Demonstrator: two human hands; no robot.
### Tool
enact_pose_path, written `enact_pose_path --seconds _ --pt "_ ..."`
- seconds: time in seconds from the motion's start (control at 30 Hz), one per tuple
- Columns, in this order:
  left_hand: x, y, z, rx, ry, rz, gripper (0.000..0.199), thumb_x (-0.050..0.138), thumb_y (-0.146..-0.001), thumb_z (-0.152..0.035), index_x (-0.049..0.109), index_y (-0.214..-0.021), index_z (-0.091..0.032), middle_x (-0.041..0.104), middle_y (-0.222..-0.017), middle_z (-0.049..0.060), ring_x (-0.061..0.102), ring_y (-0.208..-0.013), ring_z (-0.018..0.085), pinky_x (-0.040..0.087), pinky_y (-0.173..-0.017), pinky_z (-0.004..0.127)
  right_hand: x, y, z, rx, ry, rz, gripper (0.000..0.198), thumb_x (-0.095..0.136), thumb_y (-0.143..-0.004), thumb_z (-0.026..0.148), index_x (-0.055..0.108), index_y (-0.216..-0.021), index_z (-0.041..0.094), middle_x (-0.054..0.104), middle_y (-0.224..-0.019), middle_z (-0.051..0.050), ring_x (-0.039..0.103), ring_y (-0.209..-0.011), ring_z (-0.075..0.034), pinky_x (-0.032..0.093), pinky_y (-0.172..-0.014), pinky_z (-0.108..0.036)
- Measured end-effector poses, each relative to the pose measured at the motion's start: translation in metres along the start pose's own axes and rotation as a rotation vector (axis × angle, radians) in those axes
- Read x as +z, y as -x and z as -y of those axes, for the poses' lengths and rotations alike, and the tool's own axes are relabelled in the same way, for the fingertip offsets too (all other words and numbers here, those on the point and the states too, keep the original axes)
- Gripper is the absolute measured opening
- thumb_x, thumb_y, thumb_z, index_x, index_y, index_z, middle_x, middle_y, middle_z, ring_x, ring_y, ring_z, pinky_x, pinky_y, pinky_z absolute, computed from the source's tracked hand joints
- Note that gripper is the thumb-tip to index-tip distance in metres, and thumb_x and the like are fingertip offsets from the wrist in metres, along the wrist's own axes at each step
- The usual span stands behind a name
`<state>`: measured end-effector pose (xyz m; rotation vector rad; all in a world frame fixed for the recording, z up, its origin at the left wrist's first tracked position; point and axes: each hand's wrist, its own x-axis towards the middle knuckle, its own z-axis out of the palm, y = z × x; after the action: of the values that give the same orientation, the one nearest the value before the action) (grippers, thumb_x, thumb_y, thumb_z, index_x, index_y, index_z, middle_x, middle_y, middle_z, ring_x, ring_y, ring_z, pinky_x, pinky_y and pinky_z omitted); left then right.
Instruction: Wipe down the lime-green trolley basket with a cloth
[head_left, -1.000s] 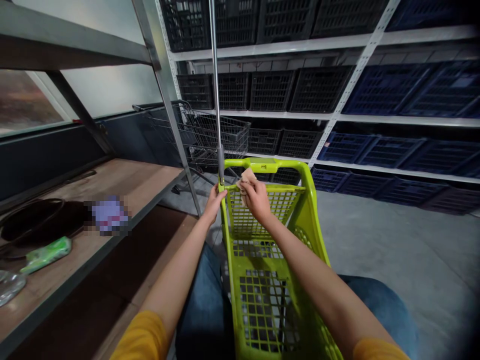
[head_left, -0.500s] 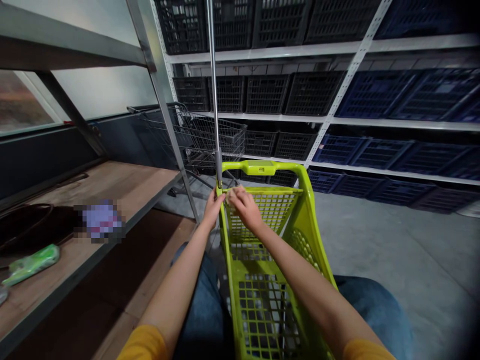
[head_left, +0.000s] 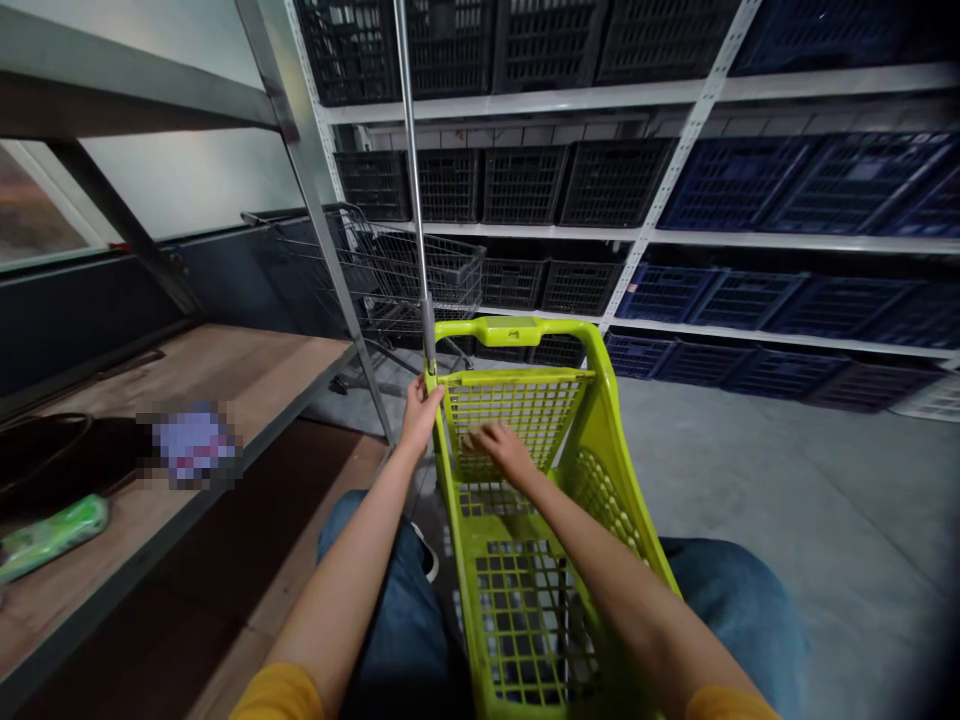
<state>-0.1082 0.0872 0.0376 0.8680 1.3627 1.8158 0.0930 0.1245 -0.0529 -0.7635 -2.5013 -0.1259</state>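
Observation:
A lime-green plastic shopping cart [head_left: 606, 400] with a lattice basket stands between my knees. My left hand [head_left: 420, 412] is closed around its left upper rim, thumb on the inner side, just below the foot of a tall metal pole [head_left: 417, 200]. Inside the basket, in front of the lattice back panel [head_left: 525, 400], is my right hand [head_left: 504, 448]. Its fingers are curled together and smeared by motion. Something pale and small may be in them, but I cannot make it out.
On the left, a wooden shelf [head_left: 255, 350] with a metal edge carries a green plastic packet [head_left: 56, 535] and a blurred purple item [head_left: 193, 442]. A wire shopping cart [head_left: 442, 275] stands behind. Racks of black crates [head_left: 525, 185] and blue crates [head_left: 739, 185] line the back.
My right hand has moved down from the basket's upper left corner to the middle of the back panel. My left hand keeps its grip on the rim. The view has shifted slightly.

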Motion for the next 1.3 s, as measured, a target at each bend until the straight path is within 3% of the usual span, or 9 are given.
enact_pose_path --seconds 0.17,0.33,0.43,0.63,0.77,0.93,1.1,1.17,1.3 --pt "0.002 0.004 -0.003 -0.01 -0.025 -0.037 0.041 0.067 -0.083 -0.025 0.051 -0.121 -0.019 0.064 -0.131 0.012 0.061 -0.12 0.02 0.045 -0.106 0.035 -0.03 -0.05 -0.008 0.142 0.027 -0.285 0.026 0.051 -0.098 0.021 0.067 -0.118 0.023 0.059 -0.118 -0.01 0.048 -0.107 -0.024 0.047 -0.092 -0.035" --pt "0.0 0.011 -0.012 -0.001 -0.114 -0.019 0.04 0.066 -0.083 -0.03 0.056 -0.121 -0.02 0.067 -0.127 0.009 0.062 -0.118 0.02 0.045 -0.105 0.034 0.019 0.032 0.005 0.027 0.005 0.092 0.02 0.059 -0.091 0.012 0.07 -0.104 0.023 0.064 -0.107 -0.008 0.051 -0.099 -0.021 0.049 -0.081 -0.029" --pt "-0.001 0.014 -0.013 0.011 -0.161 -0.005 0.04 0.064 -0.084 -0.034 0.058 -0.122 -0.021 0.068 -0.125 0.006 0.063 -0.117 0.021 0.046 -0.104 0.034 0.028 0.057 0.001 0.078 -0.031 0.163 0.015 0.061 -0.089 0.014 0.07 -0.097 0.023 0.064 -0.098 -0.005 0.052 -0.091 -0.019 0.047 -0.075 -0.027" --pt "0.004 0.02 -0.004 0.066 -0.192 -0.002 0.044 0.061 -0.088 -0.04 0.057 -0.129 -0.025 0.07 -0.12 0.003 0.061 -0.12 0.023 0.045 -0.105 0.035 -0.025 -0.006 -0.023 0.299 -0.071 -0.29 0.025 0.05 -0.093 0.018 0.069 -0.109 0.022 0.059 -0.106 -0.008 0.05 -0.097 -0.021 0.045 -0.082 -0.031" --pt "0.01 0.034 -0.002 0.071 -0.295 -0.057 0.061 0.064 -0.085 -0.035 0.045 -0.143 -0.028 0.058 -0.141 0.005 0.051 -0.134 0.023 0.038 -0.113 0.034 -0.04 -0.03 -0.015 0.515 -0.118 -0.64 0.037 0.044 -0.086 0.009 0.065 -0.115 0.02 0.052 -0.118 -0.013 0.047 -0.112 -0.026 0.044 -0.096 -0.041" --pt "0.017 0.047 -0.01 0.083 -0.395 -0.075 0.062 0.058 -0.089 -0.033 0.039 -0.148 -0.025 0.048 -0.152 0.007 0.044 -0.141 0.024 0.029 -0.119 0.035 -0.024 -0.033 0.006 0.507 -0.128 -0.621 0.054 0.058 -0.082 0.023 0.047 -0.134 0.017 0.038 -0.136 -0.019 0.037 -0.13 -0.034 0.038 -0.105 -0.053" --pt "0.018 0.048 -0.012 0.126 -0.37 -0.077 0.058 0.057 -0.09 -0.036 0.044 -0.145 -0.024 0.049 -0.151 0.007 0.043 -0.141 0.024 0.03 -0.119 0.035 -0.018 -0.054 0.016 0.654 -0.155 -0.696 0.035 0.052 -0.083 0.013 0.057 -0.116 0.019 0.048 -0.121 -0.016 0.043 -0.119 -0.03 0.042 -0.101 -0.051" --pt "0.017 0.047 -0.009 0.144 -0.358 -0.072 0.058 0.059 -0.089 -0.038 0.045 -0.144 -0.024 0.051 -0.149 0.007 0.045 -0.14 0.024 0.032 -0.118 0.034 -0.016 -0.06 0.02 0.599 -0.166 -0.625 0.033 0.05 -0.084 0.009 0.061 -0.113 0.02 0.051 -0.119 -0.015 0.044 -0.117 -0.029 0.042 -0.1 -0.049" --pt "0.011 0.044 -0.004 0.173 -0.311 -0.042 0.061 0.062 -0.087 -0.042 0.045 -0.144 -0.026 0.055 -0.146 0.005 0.047 -0.138 0.024 0.037 -0.116 0.033 -0.017 -0.049 0.007 0.204 -0.158 -0.383 0.032 0.053 -0.088 0.009 0.064 -0.112 0.026 0.058 -0.121 -0.009 0.046 -0.115 -0.025 0.042 -0.101 -0.042"
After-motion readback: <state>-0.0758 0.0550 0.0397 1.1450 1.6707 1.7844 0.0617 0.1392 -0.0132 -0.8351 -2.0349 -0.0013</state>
